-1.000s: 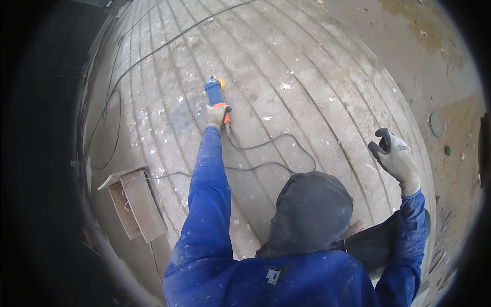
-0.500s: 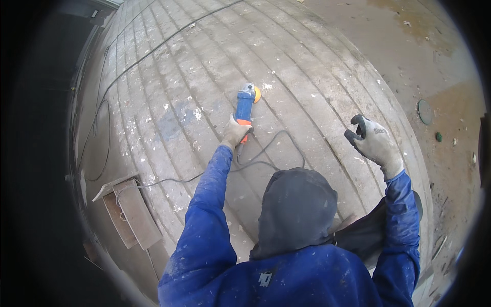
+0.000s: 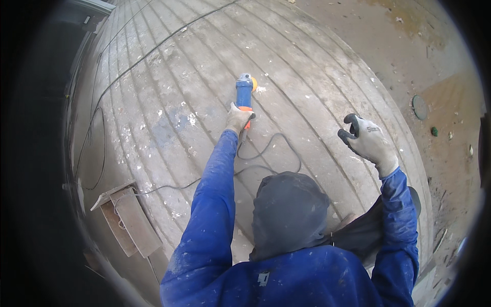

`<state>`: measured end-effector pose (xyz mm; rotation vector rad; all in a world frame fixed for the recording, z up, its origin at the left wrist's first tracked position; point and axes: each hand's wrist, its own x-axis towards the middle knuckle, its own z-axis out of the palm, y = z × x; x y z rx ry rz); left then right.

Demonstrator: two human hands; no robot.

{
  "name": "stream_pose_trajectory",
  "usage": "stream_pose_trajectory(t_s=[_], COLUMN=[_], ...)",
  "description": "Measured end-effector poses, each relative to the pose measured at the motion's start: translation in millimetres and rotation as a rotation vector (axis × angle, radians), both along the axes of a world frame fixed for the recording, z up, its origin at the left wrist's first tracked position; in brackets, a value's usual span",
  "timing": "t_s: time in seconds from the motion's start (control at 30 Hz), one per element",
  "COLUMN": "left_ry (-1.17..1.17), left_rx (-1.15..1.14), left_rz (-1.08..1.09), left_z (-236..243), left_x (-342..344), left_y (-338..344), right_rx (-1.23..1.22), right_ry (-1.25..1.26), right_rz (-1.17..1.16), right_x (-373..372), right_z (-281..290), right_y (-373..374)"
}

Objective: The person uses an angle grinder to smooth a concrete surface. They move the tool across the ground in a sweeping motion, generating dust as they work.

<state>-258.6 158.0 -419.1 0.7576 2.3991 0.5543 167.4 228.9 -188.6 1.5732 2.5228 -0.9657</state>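
Observation:
My left hand (image 3: pixel 238 118), in a pale work glove, is closed around the orange rear handle of a blue angle grinder (image 3: pixel 244 93). The tool is held out ahead, over the grooved floor, and a yellow disc (image 3: pixel 254 85) shows at the right of its metal head. From the handle's end a grey power cord (image 3: pixel 276 135) loops back across the floor. My right hand (image 3: pixel 372 142), in a pale glove with dark fingertips, is raised off to the right. Its fingers curl toward the thumb with a gap between, and nothing shows in them.
A long dark cable (image 3: pixel 148 53) crosses the far left of the grooved floor (image 3: pixel 302 102). Brown boards (image 3: pixel 135 220) with the cord running to them lie at the left. Wet ground with a round green cover (image 3: pixel 419 107) lies beyond the right edge.
The left hand and the grinder have moved slightly farther forward. The right hand has stayed in nearly the same curled pose. The whole view has shifted a little.

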Motion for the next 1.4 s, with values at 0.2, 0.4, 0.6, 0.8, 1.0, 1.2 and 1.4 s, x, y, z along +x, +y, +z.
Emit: stream_pose_trajectory(t_s=[0.2, 0.4, 0.6, 0.8, 1.0, 1.2, 1.4], left_ry=[0.065, -0.008, -0.056, -0.049, -0.070, -0.110, -0.019], left_rx=[-0.012, 0.000, 0.009, -0.001, -0.059, -0.058, -0.057], left_rz=[-0.023, 0.020, 0.096, 0.017, -0.108, 0.022, -0.032], left_z=[-5, 7, 11, 24, 9, -13, -4], left_x=[-10, 6, -4, 30, 47, 32, 63], left_y=[3, -8, -6, -12, -5, 11, 18], right_rx=[0.016, 0.007, 0.091, 0.068, 0.041, -0.011, 0.096], right_ry=[0.019, 0.006, 0.138, 0.057, 0.043, -0.001, -0.039], right_rz=[-0.009, 0.016, 0.050, 0.066, 0.049, -0.021, -0.032], right_x=[9, 10, 3, 3, 3, 20, 50], right_z=[7, 4, -4, 1, 9, 19, 10], right_y=[0, 0, 1, 3, -1, -9, -3])
